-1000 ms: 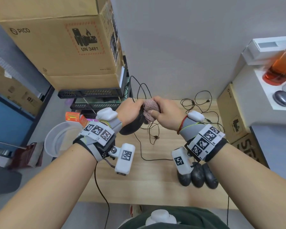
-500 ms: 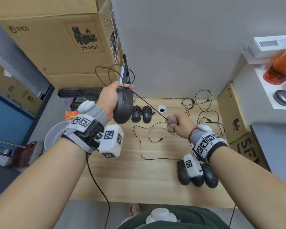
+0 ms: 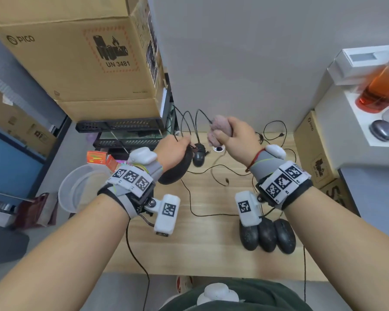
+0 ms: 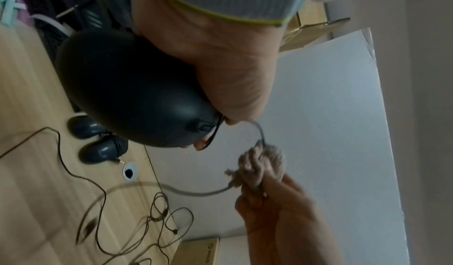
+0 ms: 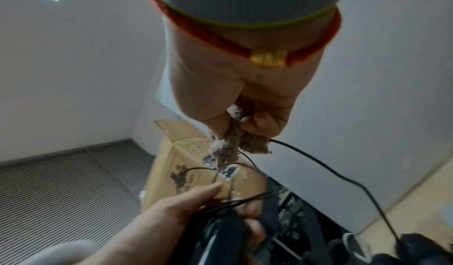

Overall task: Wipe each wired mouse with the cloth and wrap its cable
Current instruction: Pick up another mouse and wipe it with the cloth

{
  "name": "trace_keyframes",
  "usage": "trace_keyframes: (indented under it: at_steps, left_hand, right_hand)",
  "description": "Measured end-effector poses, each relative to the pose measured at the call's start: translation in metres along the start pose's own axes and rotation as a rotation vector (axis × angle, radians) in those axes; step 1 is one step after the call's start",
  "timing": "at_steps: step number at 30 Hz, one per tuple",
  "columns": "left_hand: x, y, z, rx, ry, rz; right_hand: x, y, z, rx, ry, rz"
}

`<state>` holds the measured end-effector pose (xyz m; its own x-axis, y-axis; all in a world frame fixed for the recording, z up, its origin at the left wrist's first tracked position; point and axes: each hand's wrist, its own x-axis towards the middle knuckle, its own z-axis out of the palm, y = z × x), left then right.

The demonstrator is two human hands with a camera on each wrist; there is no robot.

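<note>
Two hands are working above the wooden desk (image 3: 211,254). Left hand (image 3: 172,151) is gripping a black mouse (image 4: 127,90), fingers curled round it, cable (image 3: 190,122) looping up from its front. Right hand (image 3: 236,140) is clenching the pinkish cloth (image 3: 219,131) round that cable. Three black mice (image 3: 267,235) are lying side by side near the desk's front edge; more are sitting toward the back.

3 mice (image 3: 267,236) on desk (image 3: 211,250) near-R; boxes (image 3: 81,59) far-L.
</note>
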<state>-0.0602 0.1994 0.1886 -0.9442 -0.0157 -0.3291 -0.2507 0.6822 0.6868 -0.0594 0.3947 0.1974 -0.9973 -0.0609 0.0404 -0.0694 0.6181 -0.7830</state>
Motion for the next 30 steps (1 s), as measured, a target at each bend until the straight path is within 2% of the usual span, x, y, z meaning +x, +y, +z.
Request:
trace_keyframes:
  at_steps: [4,7,9,13,18,21,26,28,30]
  left_hand:
    - [-0.003,0.011,0.005,-0.219,-0.028,-0.041]
    - [-0.002,0.015,0.000,-0.318,-0.075,-0.045]
    - [-0.005,0.016,-0.002,-0.259,-0.087,0.001]
    - [-0.003,0.012,0.002,-0.200,0.025,0.069]
    - [0.005,0.002,0.000,-0.260,0.108,-0.019]
    - [0.020,-0.016,-0.007,-0.416,0.139,-0.122]
    - [0.011,-0.016,-0.037,-0.716,0.170,-0.086]
    - [0.008,-0.018,-0.043,-0.728,0.171,-0.075]
    - [0.007,-0.019,-0.044,-0.680,0.154,-0.092]
  right_hand:
    - [-0.008,-0.024,0.007,-0.108,-0.138,-0.178]
    - [-0.012,-0.022,0.011,-0.132,-0.199,-0.180]
    - [-0.012,-0.022,0.013,-0.163,-0.212,-0.185]
    - [-0.013,-0.020,0.015,-0.208,-0.230,-0.201]
    - [-0.012,-0.013,0.015,-0.245,-0.214,-0.193]
    - [-0.007,0.007,0.014,-0.271,-0.215,-0.088]
    - [-0.008,0.068,0.005,-0.314,-0.173,0.226]
    - [-0.011,0.093,0.000,-0.285,-0.171,0.326]
    - [-0.016,0.095,-0.005,-0.230,-0.133,0.386]
